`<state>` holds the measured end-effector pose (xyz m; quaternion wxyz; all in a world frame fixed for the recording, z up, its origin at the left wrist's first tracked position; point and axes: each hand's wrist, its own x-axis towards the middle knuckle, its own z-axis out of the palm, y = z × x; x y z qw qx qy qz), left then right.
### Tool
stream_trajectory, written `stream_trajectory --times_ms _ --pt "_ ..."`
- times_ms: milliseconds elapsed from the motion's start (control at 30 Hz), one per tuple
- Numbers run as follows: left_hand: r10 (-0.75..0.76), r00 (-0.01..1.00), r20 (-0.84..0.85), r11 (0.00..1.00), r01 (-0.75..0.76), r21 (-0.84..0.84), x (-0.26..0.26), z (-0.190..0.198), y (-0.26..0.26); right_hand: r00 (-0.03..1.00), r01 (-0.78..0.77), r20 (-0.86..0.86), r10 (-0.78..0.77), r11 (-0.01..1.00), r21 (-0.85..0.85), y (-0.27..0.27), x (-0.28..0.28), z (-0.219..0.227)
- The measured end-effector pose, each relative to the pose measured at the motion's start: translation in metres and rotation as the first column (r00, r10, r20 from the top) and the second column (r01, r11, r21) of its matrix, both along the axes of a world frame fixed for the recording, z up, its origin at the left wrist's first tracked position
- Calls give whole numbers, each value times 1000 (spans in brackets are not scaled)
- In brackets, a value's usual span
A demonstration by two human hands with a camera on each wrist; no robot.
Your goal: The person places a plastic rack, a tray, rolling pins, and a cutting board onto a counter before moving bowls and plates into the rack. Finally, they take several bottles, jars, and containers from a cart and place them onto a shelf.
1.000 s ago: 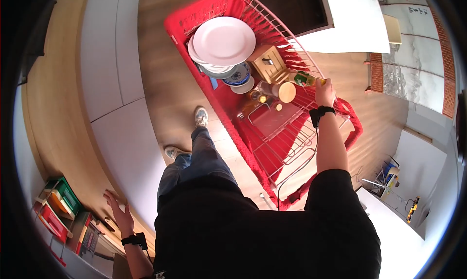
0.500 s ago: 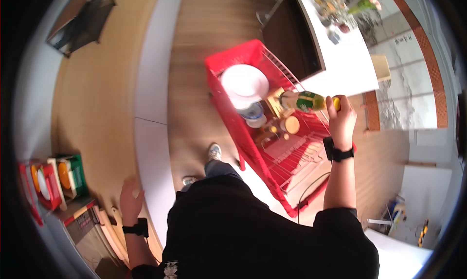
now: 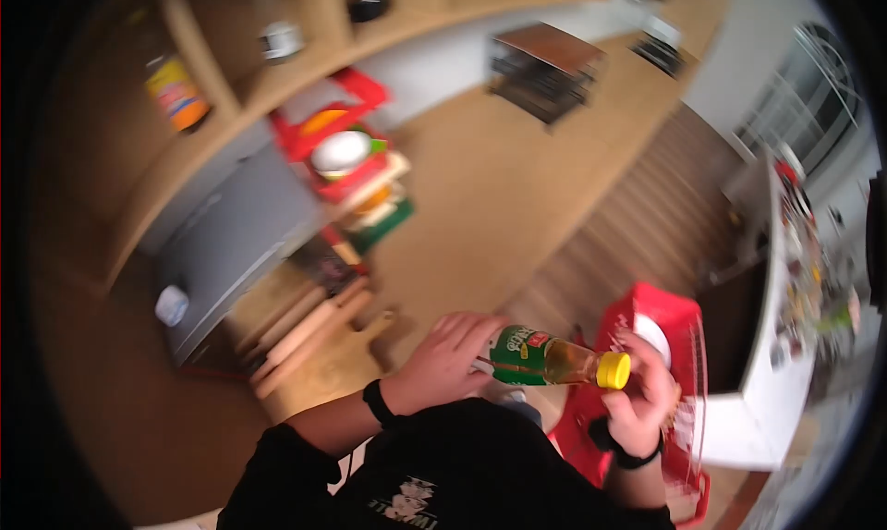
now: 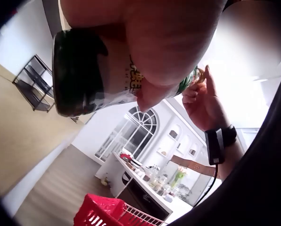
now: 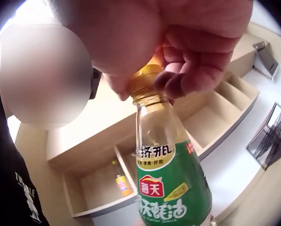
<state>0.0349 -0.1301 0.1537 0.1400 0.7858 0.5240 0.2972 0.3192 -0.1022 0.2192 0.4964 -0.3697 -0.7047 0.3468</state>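
A plastic bottle of oyster sauce with a green label lies tilted almost sideways before my body. My left hand grips it around the lower body, at the base end. At the other end my right hand has its thumb and curled fingers around the yellow cap. The right wrist view shows the fingers at the cap and the green label below the clear neck. Behind my right hand stands the red shopping cart, with a white plate inside.
On the wooden counter to the left are cutting boards, a grey appliance and red and green racks. A black-framed stand sits farther back. Wooden shelves hold a yellow-labelled bottle. A white counter lies right.
The view has turned left toward the shelves. My right hand has brought the bottle from over the cart to my body. My left hand, free before, now grips the bottle's body.
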Motion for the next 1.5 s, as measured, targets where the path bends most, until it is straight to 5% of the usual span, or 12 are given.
stream_trajectory --times_ms 67,100,267,467,500,833,1133,1167,1200,1267,1333,1500 --pt "164 958 234 983 -179 40 -33 12 -19 994 -60 -99 49 991 -116 -9 -19 1" --pt "383 872 304 915 -313 -255 -49 31 -32 996 -52 -78 42 991 -122 -7 -25 -6" --pt "329 662 673 808 -566 162 -159 126 -42 991 28 133 -3 982 -185 1 -20 -65" --pt "511 575 639 500 -803 323 -277 210 -51 991 111 99 -85 945 -307 -11 -16 -120" --pt "531 557 639 498 -815 296 -301 214 -48 868 140 496 19 949 -282 -18 -19 -78" --pt "871 210 443 215 -976 39 -414 191 -27 899 113 438 -4 968 -224 -34 -6 -108" --pt "974 177 139 152 -973 174 -449 180 -17 758 42 652 3 998 -54 -55 12 -127" --pt "975 178 132 150 -969 196 -455 179 -12 787 179 602 135 884 -432 -58 11 -120" --pt "976 181 123 151 -964 219 -461 177 -7 787 186 603 130 882 -432 -61 7 -113" --pt "978 182 100 158 -965 211 -472 174 -1 785 -6 619 -26 999 49 -68 5 -107" --pt "985 174 12 164 -951 263 -495 166 5 793 42 609 -6 998 -45 -70 11 -113" --pt "920 362 148 265 -855 445 -388 193 -10 819 176 574 11 947 -269 -81 43 -145"
